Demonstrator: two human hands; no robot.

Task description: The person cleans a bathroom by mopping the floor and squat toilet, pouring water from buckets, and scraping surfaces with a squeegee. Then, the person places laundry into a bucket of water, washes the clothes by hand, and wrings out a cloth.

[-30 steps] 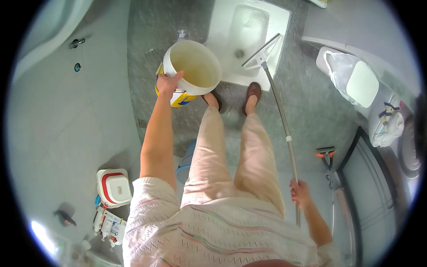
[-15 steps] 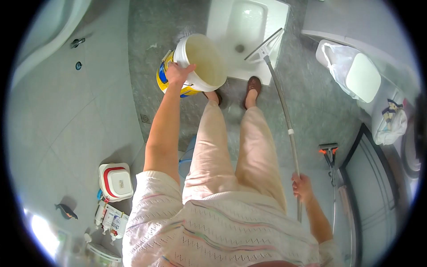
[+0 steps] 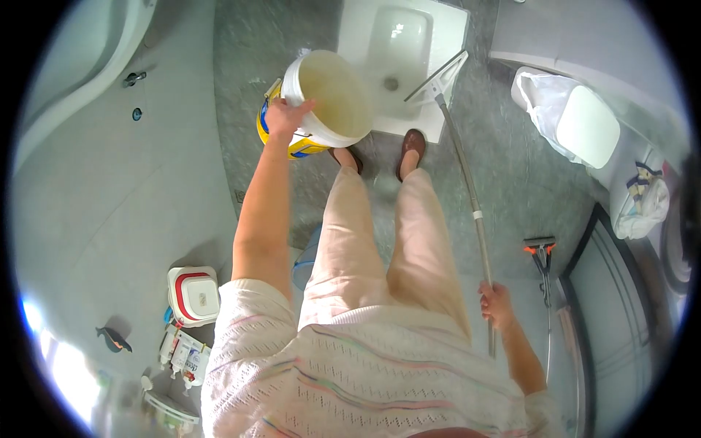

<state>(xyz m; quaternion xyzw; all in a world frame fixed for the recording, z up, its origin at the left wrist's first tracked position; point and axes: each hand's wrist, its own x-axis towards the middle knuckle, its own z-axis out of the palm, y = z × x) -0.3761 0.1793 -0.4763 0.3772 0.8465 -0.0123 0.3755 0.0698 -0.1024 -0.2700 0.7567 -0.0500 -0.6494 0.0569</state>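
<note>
My left hand grips the near-left rim of a large white bucket with yellow and blue on its side. The bucket tilts toward the right, and its inside looks pale yellowish. At the lower right, my right hand is wrapped round the grey pole of a squeegee. The squeegee's white head lies over the right edge of a white squat toilet pan, which is set in the grey floor.
A white bin with a bag stands at the right, near a mop with orange parts. Behind my legs is a blue bucket. Folded basins and bottles hang at the lower left wall.
The bucket has moved slightly right and up and tilted more, with my left hand still on it. The squeegee head has shifted a little to the upper right.
</note>
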